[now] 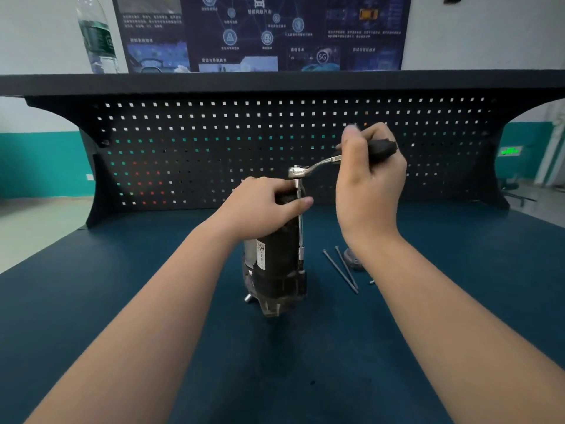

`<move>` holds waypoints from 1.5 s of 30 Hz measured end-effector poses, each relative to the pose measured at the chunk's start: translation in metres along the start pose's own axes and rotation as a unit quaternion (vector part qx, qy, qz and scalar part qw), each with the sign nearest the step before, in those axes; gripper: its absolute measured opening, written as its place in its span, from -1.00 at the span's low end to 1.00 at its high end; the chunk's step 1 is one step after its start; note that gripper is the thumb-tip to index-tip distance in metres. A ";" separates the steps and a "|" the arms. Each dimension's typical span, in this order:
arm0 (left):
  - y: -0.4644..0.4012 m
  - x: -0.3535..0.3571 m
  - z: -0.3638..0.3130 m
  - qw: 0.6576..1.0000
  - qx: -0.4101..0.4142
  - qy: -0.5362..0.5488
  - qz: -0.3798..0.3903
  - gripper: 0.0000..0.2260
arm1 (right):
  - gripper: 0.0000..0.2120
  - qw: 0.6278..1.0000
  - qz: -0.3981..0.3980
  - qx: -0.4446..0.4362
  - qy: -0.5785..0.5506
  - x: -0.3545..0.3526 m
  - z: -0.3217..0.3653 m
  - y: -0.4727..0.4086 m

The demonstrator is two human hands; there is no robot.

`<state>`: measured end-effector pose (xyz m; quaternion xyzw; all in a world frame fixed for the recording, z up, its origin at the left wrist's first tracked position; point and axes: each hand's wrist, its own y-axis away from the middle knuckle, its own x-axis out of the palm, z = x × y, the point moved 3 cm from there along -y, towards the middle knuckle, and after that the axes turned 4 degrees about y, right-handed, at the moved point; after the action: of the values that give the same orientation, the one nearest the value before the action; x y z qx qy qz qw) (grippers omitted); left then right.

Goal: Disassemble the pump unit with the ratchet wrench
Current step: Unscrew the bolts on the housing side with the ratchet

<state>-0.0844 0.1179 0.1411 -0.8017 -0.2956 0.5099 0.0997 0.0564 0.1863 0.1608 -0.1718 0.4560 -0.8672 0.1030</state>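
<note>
A black pump unit (276, 261) stands upright near the middle of a dark blue worktop (122, 301). The left hand (263, 206) wraps its grip around the top of the housing. The right hand (371, 179) has its grip clamped on the black handle of a ratchet wrench (308, 168), whose long extension runs straight down the unit's right side. Two long bolts (344, 270) lie just right of the unit, partly hidden by the right forearm. Behind stands a perforated back panel (214, 148); a water bottle (97, 35) sits on the shelf (305, 81) above, before a dark poster (260, 29).
</note>
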 end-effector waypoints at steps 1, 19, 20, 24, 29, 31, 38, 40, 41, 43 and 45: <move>0.000 0.000 -0.001 1.000 0.007 -0.001 -0.006 -0.75 | -0.66 1.000 -0.016 0.021 0.009 0.000 -0.001 -0.002; 0.001 -0.007 0.015 0.972 -0.003 0.223 0.073 -0.66 | -0.62 0.853 0.136 0.380 -0.332 0.000 -0.062 -0.024; 0.000 -0.008 0.016 0.974 -0.011 0.217 0.062 -0.67 | -0.64 0.844 0.150 0.402 -0.322 0.004 -0.064 -0.026; -0.002 -0.009 0.021 0.976 -0.028 0.216 0.030 -0.79 | -0.73 0.871 0.135 0.392 -0.265 0.005 -0.058 -0.025; -0.007 -0.005 0.018 0.980 -0.027 0.197 0.001 -0.78 | -0.74 0.990 0.130 0.028 -0.051 0.012 -0.010 0.001; -0.006 -0.005 0.016 0.978 -0.028 0.205 0.025 -0.70 | -0.73 0.985 0.118 0.079 -0.097 0.010 -0.015 -0.004; -0.001 0.000 0.010 0.982 -0.016 0.184 0.039 -0.76 | -0.71 0.797 0.102 0.472 -0.362 0.013 -0.080 -0.022; -0.002 0.000 0.011 0.982 -0.021 0.185 0.029 -0.68 | -0.70 0.809 0.076 0.460 -0.358 0.019 -0.078 -0.018; -0.002 0.000 0.012 0.982 -0.023 0.188 0.021 -0.68 | -0.70 0.827 0.051 0.443 -0.342 0.019 -0.073 -0.015; -0.004 -0.001 0.013 0.982 -0.024 0.186 0.010 -0.73 | -0.72 0.893 -0.005 0.346 -0.287 0.015 -0.059 -0.009; -0.007 -0.003 0.015 0.984 -0.026 0.178 -0.008 -0.82 | -0.74 0.973 -0.020 0.146 -0.179 0.014 -0.031 0.006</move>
<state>-0.1008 0.1199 0.1400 -0.8798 -0.2926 0.3500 0.1335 0.0309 0.2017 0.1422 -0.3159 0.2950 -0.8815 0.1899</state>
